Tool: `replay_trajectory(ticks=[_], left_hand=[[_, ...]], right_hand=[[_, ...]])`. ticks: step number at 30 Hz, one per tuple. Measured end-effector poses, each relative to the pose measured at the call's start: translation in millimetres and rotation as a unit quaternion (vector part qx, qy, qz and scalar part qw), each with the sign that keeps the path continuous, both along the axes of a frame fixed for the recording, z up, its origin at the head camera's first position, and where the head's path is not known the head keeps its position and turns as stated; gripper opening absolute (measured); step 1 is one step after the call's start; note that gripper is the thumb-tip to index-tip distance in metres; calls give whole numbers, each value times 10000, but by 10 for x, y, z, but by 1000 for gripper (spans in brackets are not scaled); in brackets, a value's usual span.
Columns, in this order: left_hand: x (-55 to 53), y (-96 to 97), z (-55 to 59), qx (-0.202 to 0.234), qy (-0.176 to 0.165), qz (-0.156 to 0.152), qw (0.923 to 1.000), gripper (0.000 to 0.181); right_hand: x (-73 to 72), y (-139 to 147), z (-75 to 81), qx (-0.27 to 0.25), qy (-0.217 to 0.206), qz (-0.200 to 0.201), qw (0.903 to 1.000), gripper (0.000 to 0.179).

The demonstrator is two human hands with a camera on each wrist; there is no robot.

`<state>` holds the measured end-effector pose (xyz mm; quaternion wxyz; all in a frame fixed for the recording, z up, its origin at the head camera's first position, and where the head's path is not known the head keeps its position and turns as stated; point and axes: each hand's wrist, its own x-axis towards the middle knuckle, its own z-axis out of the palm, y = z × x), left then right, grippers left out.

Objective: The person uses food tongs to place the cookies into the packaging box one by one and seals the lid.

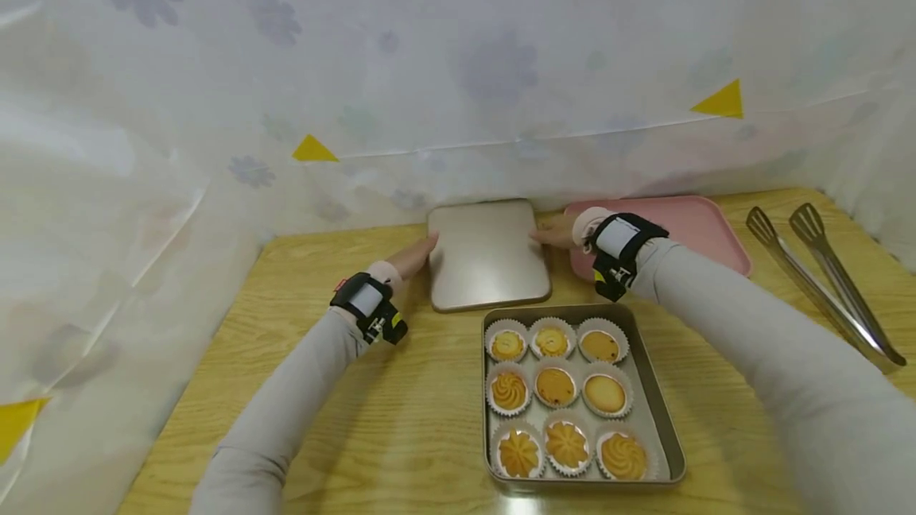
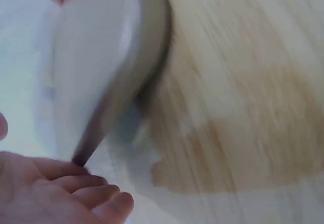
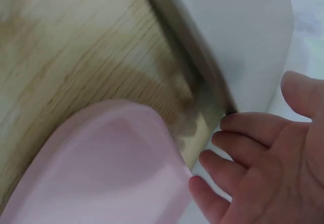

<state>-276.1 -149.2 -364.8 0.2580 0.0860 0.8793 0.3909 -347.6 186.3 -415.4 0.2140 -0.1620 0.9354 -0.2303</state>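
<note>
A flat, silvery metal lid (image 1: 488,254) with rounded corners is at the back middle of the table. My left hand (image 1: 413,257) holds its left edge, and my right hand (image 1: 555,231) holds its right edge. In the left wrist view, the fingers (image 2: 83,188) meet the lid's side, with a shadow under the rim. The right wrist view has the index fingertip against the edge of the lid (image 3: 243,37). Nearer to me stands a square metal tin (image 1: 661,420) holding several cookies (image 1: 555,386) in white paper cups.
A pink tray (image 1: 687,229) lies just right of the lid, partly behind my right wrist. Metal tongs (image 1: 830,280) with slotted ends rest at the table's right side. Flowered plastic sheeting (image 1: 458,62) hangs behind the wooden table (image 1: 322,420), with yellow triangles on it.
</note>
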Motion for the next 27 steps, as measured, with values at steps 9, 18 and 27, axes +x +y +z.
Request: replay_trajectory(ticks=[9, 18, 27], left_hand=[[243, 19, 114, 1776, 1218, 128, 9765, 67], [508, 100, 282, 2669, 2330, 507, 9338, 70], [847, 222, 436, 3211, 1550, 963, 9293, 64]], right_hand=[[741, -124, 985, -18, 256, 682, 9973, 61], [1093, 74, 1083, -2526, 424, -335, 9661, 62], [1627, 132, 1142, -2566, 2015, -747, 9423, 57]])
